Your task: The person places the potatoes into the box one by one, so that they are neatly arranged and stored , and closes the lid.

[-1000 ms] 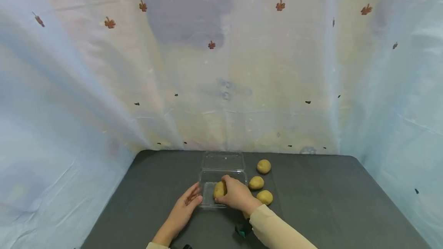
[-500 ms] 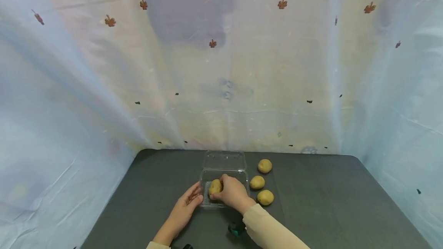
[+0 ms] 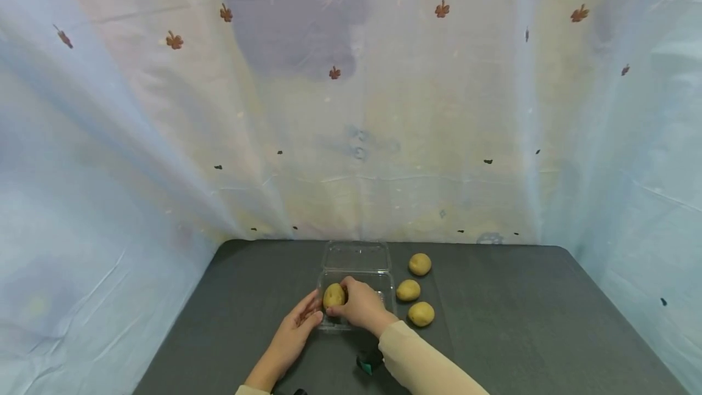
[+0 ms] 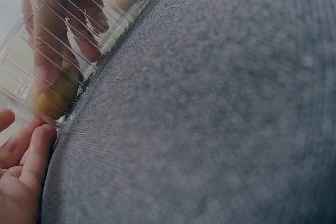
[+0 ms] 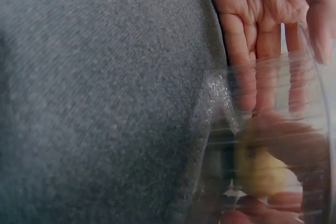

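Observation:
My right hand [image 3: 363, 305] reaches into a clear plastic clamshell box [image 3: 392, 300] and pinches a yellow potato [image 3: 334, 295] between thumb and fingers, at the box's left end. Through the ribbed wall, the left wrist view shows the same potato [image 4: 52, 100] low by the wall, fingers over it. My left hand [image 3: 289, 335] rests against the outside of the left wall. In the right wrist view the fingers of that left hand [image 5: 262, 30] lie straight along the plastic. The box's lid [image 3: 356, 256] is folded back, away from me.
Three more potatoes lie right of the box: a far one [image 3: 420, 264], a middle one [image 3: 408, 290] and a near one [image 3: 421, 314]. A dark grey cloth [image 3: 504, 322] covers the table. Behind it hangs a pale curtain [image 3: 417, 108] with leaf prints.
My right hand has carried the potato leftward inside the box, from near its middle to the left wall. My left hand has stayed at the same wall.

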`<move>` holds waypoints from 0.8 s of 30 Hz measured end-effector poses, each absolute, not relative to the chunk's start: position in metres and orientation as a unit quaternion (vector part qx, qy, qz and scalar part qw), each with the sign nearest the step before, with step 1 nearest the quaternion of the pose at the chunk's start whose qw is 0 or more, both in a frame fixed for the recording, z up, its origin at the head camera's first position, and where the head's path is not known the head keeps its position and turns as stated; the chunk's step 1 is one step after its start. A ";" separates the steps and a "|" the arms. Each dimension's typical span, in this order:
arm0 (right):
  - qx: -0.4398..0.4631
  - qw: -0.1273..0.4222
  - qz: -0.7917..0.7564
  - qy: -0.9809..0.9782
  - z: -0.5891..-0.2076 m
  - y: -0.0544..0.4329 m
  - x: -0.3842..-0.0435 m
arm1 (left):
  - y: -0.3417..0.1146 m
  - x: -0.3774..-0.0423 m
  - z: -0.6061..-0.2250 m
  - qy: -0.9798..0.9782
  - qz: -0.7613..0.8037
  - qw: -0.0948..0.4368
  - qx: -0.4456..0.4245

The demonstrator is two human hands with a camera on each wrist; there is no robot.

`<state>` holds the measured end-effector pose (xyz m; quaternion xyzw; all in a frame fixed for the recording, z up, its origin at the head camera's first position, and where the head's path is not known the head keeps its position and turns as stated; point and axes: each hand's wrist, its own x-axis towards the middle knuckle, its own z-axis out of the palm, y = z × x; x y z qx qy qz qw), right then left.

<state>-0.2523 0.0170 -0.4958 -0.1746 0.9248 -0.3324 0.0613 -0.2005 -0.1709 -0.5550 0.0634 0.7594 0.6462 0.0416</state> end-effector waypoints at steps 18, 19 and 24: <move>-0.196 0.039 -0.416 0.887 -0.472 0.075 -0.252 | -0.171 -0.200 -0.553 0.762 0.644 0.031 0.059; -0.194 0.036 -0.420 0.886 -0.472 0.079 -0.252 | -0.171 -0.200 -0.553 0.764 0.642 0.030 0.058; -0.182 0.019 -0.420 0.889 -0.472 0.097 -0.253 | -0.171 -0.200 -0.556 0.769 0.636 0.029 0.057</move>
